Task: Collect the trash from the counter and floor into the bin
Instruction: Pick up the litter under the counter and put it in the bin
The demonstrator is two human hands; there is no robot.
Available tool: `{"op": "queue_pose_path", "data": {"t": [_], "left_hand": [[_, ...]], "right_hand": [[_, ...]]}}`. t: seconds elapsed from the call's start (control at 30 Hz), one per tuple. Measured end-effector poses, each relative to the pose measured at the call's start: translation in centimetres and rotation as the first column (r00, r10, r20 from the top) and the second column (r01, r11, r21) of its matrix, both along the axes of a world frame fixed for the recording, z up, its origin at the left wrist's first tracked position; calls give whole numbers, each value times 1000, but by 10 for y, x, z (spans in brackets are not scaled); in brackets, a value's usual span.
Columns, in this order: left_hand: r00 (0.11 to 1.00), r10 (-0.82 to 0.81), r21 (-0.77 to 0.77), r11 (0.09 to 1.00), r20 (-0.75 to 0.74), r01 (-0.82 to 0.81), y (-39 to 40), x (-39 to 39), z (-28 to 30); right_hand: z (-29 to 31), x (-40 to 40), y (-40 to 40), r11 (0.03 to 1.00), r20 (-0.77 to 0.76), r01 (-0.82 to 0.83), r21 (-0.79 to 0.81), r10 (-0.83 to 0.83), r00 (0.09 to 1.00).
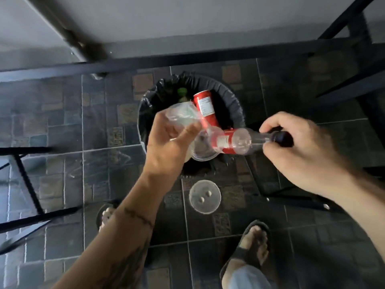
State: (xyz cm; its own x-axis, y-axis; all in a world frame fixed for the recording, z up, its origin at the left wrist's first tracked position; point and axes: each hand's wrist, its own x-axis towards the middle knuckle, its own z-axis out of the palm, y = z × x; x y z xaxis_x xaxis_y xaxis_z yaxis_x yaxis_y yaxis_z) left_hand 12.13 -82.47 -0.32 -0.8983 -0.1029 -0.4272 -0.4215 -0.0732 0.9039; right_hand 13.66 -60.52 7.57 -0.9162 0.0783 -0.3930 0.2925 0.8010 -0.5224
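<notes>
— Hands first: what are yours doing over the bin (pixel 231 94)?

— Your left hand (pixel 166 142) is raised above the near rim, palm turned up toward you, fingers curled around a crumpled clear plastic cup (pixel 183 113). A red straw (pixel 205 124) pokes out of that cup, slanting toward your right.

— And the right one?

— Your right hand (pixel 300 151) pinches the neck end of a clear plastic bottle (pixel 239 141), fingers (pixel 270 126) closed around the dark cap (pixel 281 138). You hold the bottle nearly level, its red-labelled body pointing left, over the near side of the bin.

— What sits inside already?

— You can see a red can (pixel 205 105) leaning against the black liner (pixel 166 88), and something with a green top (pixel 182 91) behind it, too dim to name. A clear round lid or cup (pixel 205 155) shows below your left hand at the near rim; whether it rests inside or you hold it, I cannot tell.

— Anything left on the floor (pixel 83 142)?

— Yes, a clear round lid (pixel 205 196) lies flat on the dark tiles just in front of the bin, between your two sandalled feet (pixel 253 243) and apart from both.
</notes>
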Motion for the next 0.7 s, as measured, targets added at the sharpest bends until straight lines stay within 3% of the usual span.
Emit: {"op": "queue_pose_path", "data": {"t": [0.13,0.27,0.43,0.53,0.6,0.7], "left_hand": [[991,-51,-329,940,122,89,24,4,-23],[927,-216,-630,684,306,367,18,22,-35],[800,-416,-669,447,431,593,18,37,-38],[827,-406,-734,407,389,545,24,34,-32],[818,-420,-775,326,394,541,27,30,-33],[730,-406,-726,201,549,658,24,20,-41]], "right_hand": [[-34,-15,-10,998,147,2,63,-11,989],[-67,-16,-25,997,173,75,-18,-71,982],[-73,-4,-28,988,57,156,0,-156,986],[-72,3,-27,985,76,170,-23,-168,983],[-74,5,-26,984,71,173,-38,-170,983],[-79,3,-33,987,55,158,-40,-156,986]]}}
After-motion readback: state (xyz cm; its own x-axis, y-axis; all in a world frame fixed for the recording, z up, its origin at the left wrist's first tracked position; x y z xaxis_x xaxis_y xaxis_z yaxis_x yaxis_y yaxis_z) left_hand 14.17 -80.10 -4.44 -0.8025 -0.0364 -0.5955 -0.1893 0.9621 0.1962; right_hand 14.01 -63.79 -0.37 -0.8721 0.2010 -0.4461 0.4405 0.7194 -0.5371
